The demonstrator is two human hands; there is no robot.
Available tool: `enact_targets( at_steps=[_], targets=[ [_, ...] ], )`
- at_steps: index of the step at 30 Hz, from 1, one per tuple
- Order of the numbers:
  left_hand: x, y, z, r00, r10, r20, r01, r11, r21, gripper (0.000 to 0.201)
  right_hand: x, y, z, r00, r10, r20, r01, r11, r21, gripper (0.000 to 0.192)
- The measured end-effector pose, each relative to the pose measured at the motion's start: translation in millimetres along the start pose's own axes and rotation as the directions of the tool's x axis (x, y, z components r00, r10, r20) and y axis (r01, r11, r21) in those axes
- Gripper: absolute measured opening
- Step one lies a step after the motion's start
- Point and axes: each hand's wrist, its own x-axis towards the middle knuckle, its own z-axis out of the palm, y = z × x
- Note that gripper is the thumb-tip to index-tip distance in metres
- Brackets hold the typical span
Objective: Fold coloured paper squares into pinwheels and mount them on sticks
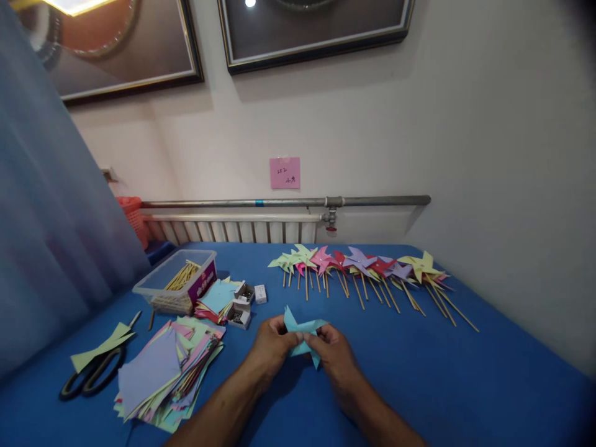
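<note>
A light-blue paper pinwheel (298, 324) is held above the blue table, its pointed blades folded in toward the middle. My left hand (274, 340) grips it from the left, and my right hand (331, 349) grips it from the right. Both thumbs press together at the pinwheel's centre, hiding whatever is there. No stick shows on this pinwheel. Just beyond my left hand, two small open boxes (239, 315) hold small dark metal pieces, with a closed white box (261, 293) beside them.
Finished pinwheels on sticks (358, 261) lie in a row at the back right. To the left are a clear plastic box (174, 279) of wooden sticks, a stack of coloured paper (153, 369), light-blue squares (218, 296) and black-handled scissors (100, 372) under green paper scraps.
</note>
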Motion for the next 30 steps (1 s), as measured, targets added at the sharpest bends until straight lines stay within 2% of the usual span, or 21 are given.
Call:
enact_targets(
  at_steps=[7, 10, 15, 18, 20, 23, 25, 26, 28, 30],
  targets=[
    [1, -1, -2.0, 1.0, 0.019, -0.004, -0.019, 1.0, 0.014, 0.038, 7, 13, -3, 1.0, -0.012, -0.005, 0.012, 1.0, 0.015, 0.054],
    [2, -2, -3.9, 1.0, 0.021, -0.018, -0.02, 0.999, 0.03, 0.04, 8, 14, -4, 1.0, -0.022, -0.011, 0.022, 1.0, -0.001, 0.051],
    [5, -3, -8.8, 0.993, 0.036, -0.113, -0.024, 0.994, 0.111, 0.041, 4, 4, -1, 0.999, -0.02, -0.027, 0.02, 1.0, -0.004, 0.043],
    [6, 5, -14.5, 0.976, 0.12, -0.184, -0.083, 0.977, 0.196, 0.04, 0, -1, 0, 1.0, -0.008, -0.02, 0.008, 1.0, 0.014, 0.038],
    [5, 18, -24.1, 0.935, 0.248, -0.255, -0.173, 0.943, 0.284, 0.035, -4, -3, -1, 1.0, -0.001, -0.024, 0.001, 1.0, 0.009, 0.036],
    [2, 54, -52.7, 0.852, 0.403, -0.334, -0.205, 0.844, 0.495, 0.03, -7, -4, -4, 0.999, 0.012, -0.043, -0.012, 1.0, 0.005, 0.038],
    [2, 85, -80.1, 0.752, 0.551, -0.36, -0.161, 0.684, 0.711, 0.026, -7, -5, -4, 0.999, 0.017, -0.039, -0.017, 1.0, 0.016, 0.039],
    [3, 102, -95.0, 0.706, 0.61, -0.361, -0.09, 0.583, 0.808, 0.026, -7, -5, -4, 0.999, 0.017, -0.036, -0.016, 1.0, 0.022, 0.04],
    [9, 134, -124.3, 0.652, 0.67, -0.355, 0.084, 0.402, 0.912, 0.029, -6, -6, -3, 0.999, 0.02, -0.028, -0.019, 0.999, 0.028, 0.041],
    [18, 159, -149.2, 0.651, 0.662, -0.372, 0.267, 0.26, 0.928, 0.027, -5, -6, -2, 0.999, 0.022, -0.025, -0.021, 0.999, 0.028, 0.041]
  ],
)
